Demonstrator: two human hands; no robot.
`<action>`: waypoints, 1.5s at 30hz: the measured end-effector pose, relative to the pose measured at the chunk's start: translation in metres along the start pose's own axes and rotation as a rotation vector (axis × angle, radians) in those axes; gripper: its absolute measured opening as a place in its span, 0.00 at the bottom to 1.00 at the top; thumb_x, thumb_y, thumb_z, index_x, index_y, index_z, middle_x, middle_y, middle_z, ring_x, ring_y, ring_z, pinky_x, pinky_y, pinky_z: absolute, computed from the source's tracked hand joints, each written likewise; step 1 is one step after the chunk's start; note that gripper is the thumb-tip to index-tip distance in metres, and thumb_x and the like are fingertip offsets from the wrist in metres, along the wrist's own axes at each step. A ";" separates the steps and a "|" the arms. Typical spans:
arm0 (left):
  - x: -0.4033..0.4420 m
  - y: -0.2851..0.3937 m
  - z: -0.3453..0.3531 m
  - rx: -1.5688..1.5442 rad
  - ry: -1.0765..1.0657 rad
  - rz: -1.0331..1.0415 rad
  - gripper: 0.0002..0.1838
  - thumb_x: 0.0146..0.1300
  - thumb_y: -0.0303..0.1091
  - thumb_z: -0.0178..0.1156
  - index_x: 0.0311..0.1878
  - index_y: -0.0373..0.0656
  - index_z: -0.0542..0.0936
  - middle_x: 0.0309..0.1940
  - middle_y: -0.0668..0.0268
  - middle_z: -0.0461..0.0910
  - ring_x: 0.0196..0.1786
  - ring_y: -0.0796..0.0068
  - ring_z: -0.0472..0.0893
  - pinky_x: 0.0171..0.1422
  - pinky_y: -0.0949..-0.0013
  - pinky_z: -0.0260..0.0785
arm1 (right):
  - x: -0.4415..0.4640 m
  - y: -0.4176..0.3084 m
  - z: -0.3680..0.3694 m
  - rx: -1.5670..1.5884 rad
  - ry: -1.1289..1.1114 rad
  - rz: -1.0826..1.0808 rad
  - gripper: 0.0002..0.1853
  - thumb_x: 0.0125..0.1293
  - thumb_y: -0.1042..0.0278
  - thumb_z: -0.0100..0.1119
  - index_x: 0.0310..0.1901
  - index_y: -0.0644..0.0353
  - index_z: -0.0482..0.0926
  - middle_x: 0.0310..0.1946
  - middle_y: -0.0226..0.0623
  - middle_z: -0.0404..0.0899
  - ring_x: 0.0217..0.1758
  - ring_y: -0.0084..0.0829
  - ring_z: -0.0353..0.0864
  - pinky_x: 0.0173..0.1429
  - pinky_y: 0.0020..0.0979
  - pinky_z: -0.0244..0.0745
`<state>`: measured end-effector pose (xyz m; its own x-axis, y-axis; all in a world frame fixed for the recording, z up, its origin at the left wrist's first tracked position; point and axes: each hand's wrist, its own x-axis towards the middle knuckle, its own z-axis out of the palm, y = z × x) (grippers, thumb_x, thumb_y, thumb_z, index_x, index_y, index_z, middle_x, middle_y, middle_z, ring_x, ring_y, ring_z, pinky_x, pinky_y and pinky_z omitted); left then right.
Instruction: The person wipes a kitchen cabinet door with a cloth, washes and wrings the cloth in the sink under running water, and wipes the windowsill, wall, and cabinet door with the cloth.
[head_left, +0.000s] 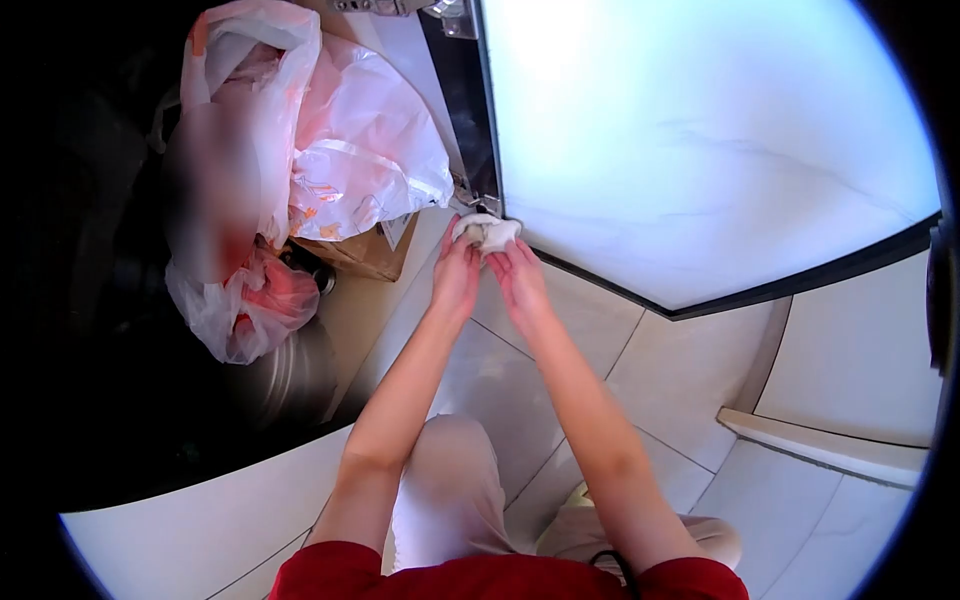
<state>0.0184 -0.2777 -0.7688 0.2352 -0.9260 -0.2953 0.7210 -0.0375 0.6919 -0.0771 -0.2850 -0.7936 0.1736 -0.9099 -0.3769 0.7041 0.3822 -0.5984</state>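
A small, crumpled white cloth (497,233) is held out at arm's length, close to the bottom hinge-side corner of an open white cabinet door. My left hand (457,272) grips the cloth from its left side, fingers curled against it. From the right, my right hand (517,277) pinches the same cloth with its fingertips. Both hands are close together, just in front of a metal hinge (482,203). Part of the fingers is hidden by the cloth.
The glossy white door (700,190) with a dark edge swings out at the right. Inside the cabinet at the left are a large pinkish-white plastic bag (370,140), a cardboard box (365,255) and a smaller plastic bag (255,310). Pale floor tiles (580,340) lie below.
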 end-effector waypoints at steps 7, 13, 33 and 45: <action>0.028 -0.041 -0.015 0.241 0.098 -0.014 0.23 0.70 0.32 0.42 0.67 0.42 0.59 0.58 0.61 0.68 0.59 0.70 0.69 0.63 0.68 0.61 | 0.030 0.037 -0.014 -0.059 0.007 0.044 0.16 0.69 0.72 0.44 0.58 0.64 0.66 0.53 0.37 0.72 0.54 0.28 0.72 0.57 0.28 0.68; 0.033 -0.042 -0.016 0.460 0.150 -0.065 0.24 0.71 0.34 0.42 0.68 0.40 0.58 0.61 0.60 0.68 0.61 0.69 0.68 0.64 0.68 0.60 | 0.031 0.030 -0.009 -0.195 0.039 0.082 0.16 0.67 0.74 0.48 0.56 0.62 0.67 0.51 0.36 0.73 0.52 0.26 0.72 0.57 0.28 0.67; 0.029 0.033 -0.008 0.969 -0.072 0.470 0.19 0.62 0.27 0.48 0.58 0.38 0.69 0.52 0.55 0.72 0.56 0.60 0.71 0.61 0.64 0.62 | -0.028 -0.026 0.093 -1.236 -0.123 -0.562 0.20 0.68 0.64 0.42 0.56 0.68 0.67 0.52 0.57 0.70 0.55 0.53 0.70 0.57 0.42 0.67; -0.028 -0.044 -0.022 1.029 -0.211 -0.048 0.18 0.65 0.28 0.50 0.58 0.38 0.71 0.41 0.63 0.78 0.38 0.74 0.77 0.44 0.71 0.70 | -0.038 0.013 -0.053 -0.695 0.080 -0.125 0.16 0.64 0.66 0.55 0.49 0.65 0.70 0.40 0.38 0.77 0.41 0.28 0.77 0.45 0.30 0.72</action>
<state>-0.0054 -0.2423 -0.8052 0.0313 -0.9581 -0.2847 -0.1980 -0.2851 0.9378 -0.1110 -0.2369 -0.8241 0.0507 -0.9492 -0.3107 0.1089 0.3145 -0.9430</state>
